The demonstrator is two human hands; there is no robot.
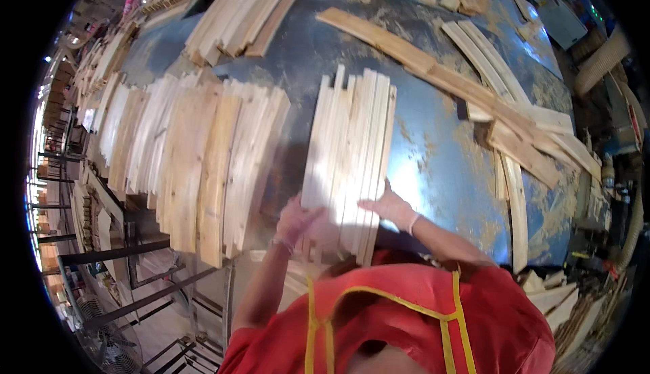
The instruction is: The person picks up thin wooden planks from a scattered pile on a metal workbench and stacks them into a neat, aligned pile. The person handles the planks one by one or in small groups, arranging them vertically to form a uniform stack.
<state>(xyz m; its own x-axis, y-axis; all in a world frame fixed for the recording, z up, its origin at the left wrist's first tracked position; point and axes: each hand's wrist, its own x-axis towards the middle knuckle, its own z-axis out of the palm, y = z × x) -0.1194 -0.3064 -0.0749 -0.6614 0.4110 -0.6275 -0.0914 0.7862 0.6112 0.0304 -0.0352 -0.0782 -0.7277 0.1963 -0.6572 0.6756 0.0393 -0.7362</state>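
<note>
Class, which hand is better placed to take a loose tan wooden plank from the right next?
Probably the right hand, at the right edge of the pale narrow wooden strips, nearer those planks; the left hand is opposite.

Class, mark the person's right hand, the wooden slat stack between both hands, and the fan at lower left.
Right hand [394, 209], head view: its back.
Wooden slat stack [349, 150], head view: top face.
Fan [118, 356], head view: grille.

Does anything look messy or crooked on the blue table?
Yes. On the right, loose boards cross each other at slants, and what looks like sawdust is scattered over the table. It looks messier than the stack between the left hand and right hand, its boards side by side.
</note>
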